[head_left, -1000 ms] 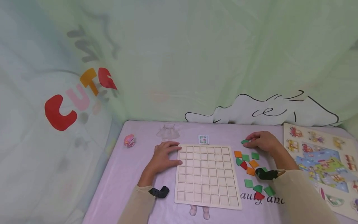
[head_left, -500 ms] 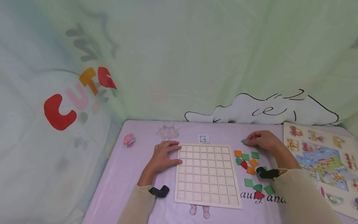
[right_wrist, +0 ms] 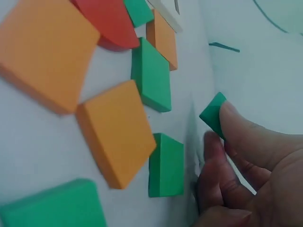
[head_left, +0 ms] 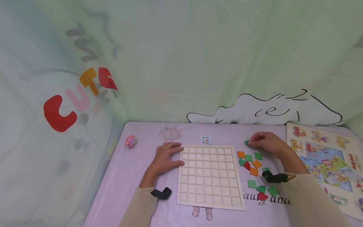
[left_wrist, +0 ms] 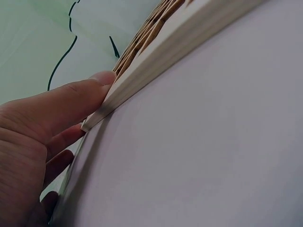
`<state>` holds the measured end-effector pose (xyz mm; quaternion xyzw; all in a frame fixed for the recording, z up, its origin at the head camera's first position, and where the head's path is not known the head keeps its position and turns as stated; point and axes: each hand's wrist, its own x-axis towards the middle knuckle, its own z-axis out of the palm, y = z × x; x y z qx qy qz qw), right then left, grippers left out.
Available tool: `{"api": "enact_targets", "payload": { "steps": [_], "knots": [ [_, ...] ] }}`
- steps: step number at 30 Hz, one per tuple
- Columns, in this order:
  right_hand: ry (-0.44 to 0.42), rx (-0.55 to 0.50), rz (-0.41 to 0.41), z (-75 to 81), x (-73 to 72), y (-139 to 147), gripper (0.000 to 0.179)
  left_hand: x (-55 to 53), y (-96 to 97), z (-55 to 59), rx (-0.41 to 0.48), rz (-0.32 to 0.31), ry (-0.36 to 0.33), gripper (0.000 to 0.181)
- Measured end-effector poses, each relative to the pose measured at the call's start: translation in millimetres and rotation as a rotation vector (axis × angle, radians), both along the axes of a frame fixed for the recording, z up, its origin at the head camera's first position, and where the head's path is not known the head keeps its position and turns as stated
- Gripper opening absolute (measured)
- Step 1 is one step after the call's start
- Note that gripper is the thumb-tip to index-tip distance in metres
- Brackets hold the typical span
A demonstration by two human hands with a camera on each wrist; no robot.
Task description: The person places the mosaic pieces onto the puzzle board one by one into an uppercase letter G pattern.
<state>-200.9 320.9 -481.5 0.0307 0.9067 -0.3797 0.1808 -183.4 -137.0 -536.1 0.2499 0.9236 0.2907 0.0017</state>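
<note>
My right hand [head_left: 265,142] pinches a small green tile [right_wrist: 215,114] between thumb and fingertips, just above the table beyond the loose pieces. Most of that tile is hidden by the thumb, so its full outline cannot be told. A pale wooden grid board [head_left: 211,176] lies flat in front of me. At its upper left edge rests my left hand [head_left: 165,159], fingers spread and relaxed; in the left wrist view the thumb [left_wrist: 90,97] touches the board's rim. Right of the board lie several loose tiles: orange squares [head_left: 256,164], green squares [head_left: 251,183] and red quarter-rounds [head_left: 247,165].
A small printed pattern card [head_left: 205,140] lies beyond the board's far edge. On the far right is a wooden picture puzzle [head_left: 296,130] with vehicles. A pink trinket [head_left: 130,142] sits at the table's far left. Hanging printed fabric [head_left: 170,63] encloses the table behind.
The green tile has been turned in my right fingers and now shows more edge-on. My right hand has shifted very slightly; my left hand keeps its place on the board.
</note>
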Motion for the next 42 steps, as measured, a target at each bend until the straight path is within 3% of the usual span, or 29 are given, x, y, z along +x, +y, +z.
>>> {"api": "enact_targets", "payload": {
  "steps": [8, 14, 27, 42],
  "knots": [
    [-0.029, -0.096, -0.026, 8.0, 14.5, -8, 0.052, 1.4, 1.1, 4.9, 0.011, 0.001, -0.023, 0.062],
    [-0.060, -0.177, -0.024, 15.8, 22.4, -19, 0.048, 3.4, 1.6, 6.1, -0.010, 0.012, -0.032, 0.062],
    [-0.031, -0.242, 0.060, 17.2, 28.1, -54, 0.040, 1.4, 0.5, 3.4, -0.011, 0.011, -0.036, 0.064],
    [-0.106, -0.339, 0.075, 6.0, 24.0, -100, 0.035, 1.7, 0.9, 4.2, -0.011, 0.003, -0.026, 0.062]
  ]
}}
